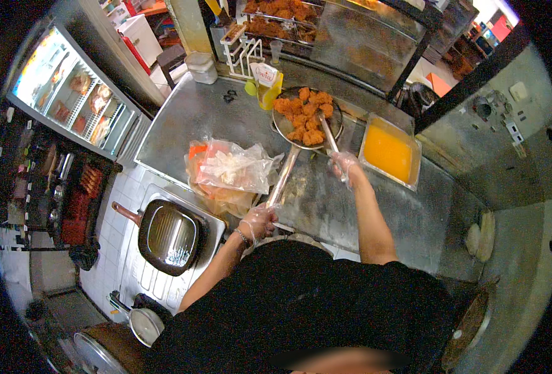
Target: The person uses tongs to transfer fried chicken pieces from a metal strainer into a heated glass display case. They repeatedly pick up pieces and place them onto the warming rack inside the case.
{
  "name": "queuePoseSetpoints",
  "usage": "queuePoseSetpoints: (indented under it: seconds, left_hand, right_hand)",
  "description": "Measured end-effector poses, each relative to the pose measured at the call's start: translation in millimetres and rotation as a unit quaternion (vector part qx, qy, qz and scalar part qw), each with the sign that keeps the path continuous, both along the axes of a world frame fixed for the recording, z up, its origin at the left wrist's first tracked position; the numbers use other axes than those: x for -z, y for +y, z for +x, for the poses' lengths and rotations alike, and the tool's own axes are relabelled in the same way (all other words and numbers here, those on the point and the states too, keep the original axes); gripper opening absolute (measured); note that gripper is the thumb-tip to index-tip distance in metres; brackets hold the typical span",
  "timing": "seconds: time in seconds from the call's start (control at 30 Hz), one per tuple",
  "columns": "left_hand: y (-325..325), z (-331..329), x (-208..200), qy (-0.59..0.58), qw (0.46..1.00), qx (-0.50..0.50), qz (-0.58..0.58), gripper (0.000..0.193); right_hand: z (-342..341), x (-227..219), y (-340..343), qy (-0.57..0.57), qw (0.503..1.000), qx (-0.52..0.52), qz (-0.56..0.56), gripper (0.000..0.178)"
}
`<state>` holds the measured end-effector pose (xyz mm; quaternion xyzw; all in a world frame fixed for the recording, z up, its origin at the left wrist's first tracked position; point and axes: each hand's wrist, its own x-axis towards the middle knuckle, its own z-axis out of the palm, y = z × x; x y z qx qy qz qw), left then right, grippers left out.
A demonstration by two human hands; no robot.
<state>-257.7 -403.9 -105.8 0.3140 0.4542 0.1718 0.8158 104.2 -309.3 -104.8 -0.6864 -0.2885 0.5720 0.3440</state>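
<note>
We can't see the far end of the metal utensil (331, 137) in the R hand (346, 168), buried in the fried chicken pcs (302, 116), so tongs vs. spoon stays unclear; the pcs also hide most of the long-handled strainer's bottom (280, 122), & the L hand (260, 223) covers its handle end. We can't ID what's in the clear plastic bags (235, 167), & the black bits (229, 96) on the steel counter (175, 128) are too small to tell. Btm edge, we get only a blurred patch (341, 359).

A wide fisheye view looks down from close above the shirt (307, 305), lower centre, onto the counter (179, 121) mid-frame.
</note>
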Motion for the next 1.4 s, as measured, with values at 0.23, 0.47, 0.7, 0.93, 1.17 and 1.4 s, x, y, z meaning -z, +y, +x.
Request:
queuePoseSetpoints:
  seconds: [0.23, 0.47, 0.7, 0.93, 1.17, 1.4]
  left_hand:
    - [-2, -8, -7, -0.026, 0.992, 0.029, 0.117, 0.022]
    - [4, -7, -31, -0.005, 0.999, 0.025, 0.029, 0.022]
    - [2, -16, -26, 0.05, 0.99, 0.044, 0.128, 0.031]
    - [12, -29, -15, 0.013, 0.999, 0.001, 0.042, 0.039]
    - [25, -36, -7, 0.054, 0.996, 0.035, 0.068, 0.039]
    - [41, -47, -10, 0.141, 0.987, 0.076, -0.02, 0.043]
  right_hand:
    - [11, -63, -34, -0.029, 0.999, -0.003, 0.012, 0.039]
    - [11, -109, 116, -0.156, 0.977, -0.048, 0.134, 0.045]
    - [17, -138, 327, -0.46, 0.854, -0.106, 0.219, 0.04]
    - [-18, -175, 476, -0.584, 0.797, -0.078, 0.13, 0.025]
    - [-51, -192, 567, -0.585, 0.805, -0.024, 0.095, 0.028]
    - [-32, -173, 574, -0.652, 0.734, -0.046, 0.186, 0.024]
